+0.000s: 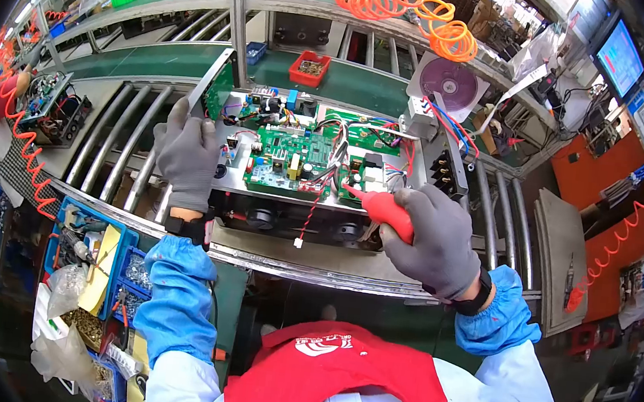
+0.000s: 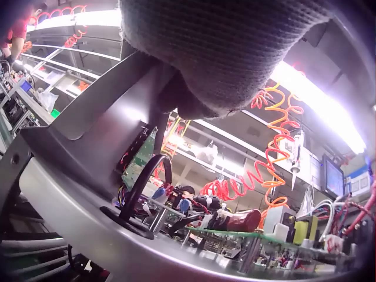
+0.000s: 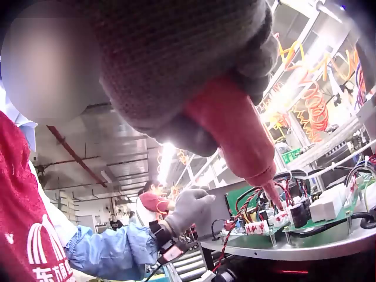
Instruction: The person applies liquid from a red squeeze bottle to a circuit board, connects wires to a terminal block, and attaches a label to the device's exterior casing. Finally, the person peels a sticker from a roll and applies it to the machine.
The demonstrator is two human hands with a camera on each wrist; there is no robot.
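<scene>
My right hand [image 1: 437,244], in a grey knit glove, grips a red squeeze bottle [image 1: 389,212] with a tapered nozzle. In the right wrist view the bottle [image 3: 244,138] tilts down, its tip right at the white connectors and wires on a green circuit board [image 3: 317,226]. Boards, including a large green one [image 1: 284,150], sit in an open metal chassis [image 1: 232,176]. My gloved left hand [image 1: 187,151] holds the chassis's upright metal end panel [image 2: 111,111], fingers over its top edge. A twisted red wire [image 1: 308,219] with a white plug hangs over the front.
The chassis stands on a roller conveyor [image 1: 142,155]. Blue bins [image 1: 134,268] of screws and tools lie front left. Behind are a red parts bin [image 1: 309,69], a purple disc [image 1: 449,87] and coiled orange hoses [image 1: 374,2]. A monitor [image 1: 619,60] is at right; another person's arm [image 1: 3,101] at left.
</scene>
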